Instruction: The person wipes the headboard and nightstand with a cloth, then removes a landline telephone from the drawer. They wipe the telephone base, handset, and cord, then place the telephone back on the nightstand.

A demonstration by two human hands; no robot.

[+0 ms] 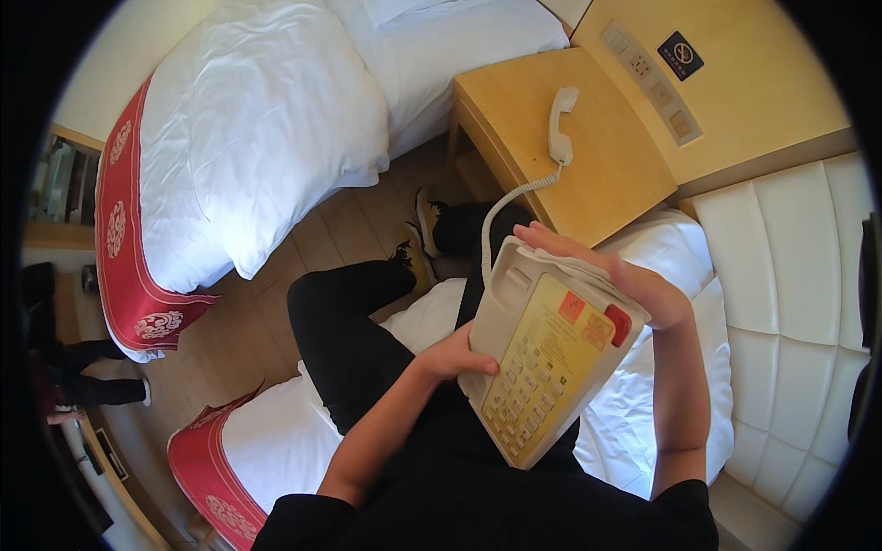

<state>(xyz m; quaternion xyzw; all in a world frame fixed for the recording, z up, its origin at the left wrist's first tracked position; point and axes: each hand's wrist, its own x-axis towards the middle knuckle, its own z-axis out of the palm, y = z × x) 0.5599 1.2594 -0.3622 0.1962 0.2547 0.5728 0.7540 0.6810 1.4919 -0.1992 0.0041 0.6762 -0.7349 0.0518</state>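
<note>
I sit on a white bed and hold a cream desk telephone base (542, 358) tilted up over my lap. Its face has a yellow panel with a keypad and red buttons. My left hand (457, 355) grips its left edge, thumb on the front. Wrapped over the top right edge is my right hand (614, 272). A white coiled cord (503, 204) runs from the base up to the white handset (560, 125), which lies off the base on the wooden nightstand (602, 170).
A second bed with a white duvet (266, 119) and a red runner (124, 239) stands across a strip of wooden floor. A wall panel with switches (652, 83) sits behind the nightstand. A padded white headboard (790, 266) is at right. Another person's legs (83, 372) show at far left.
</note>
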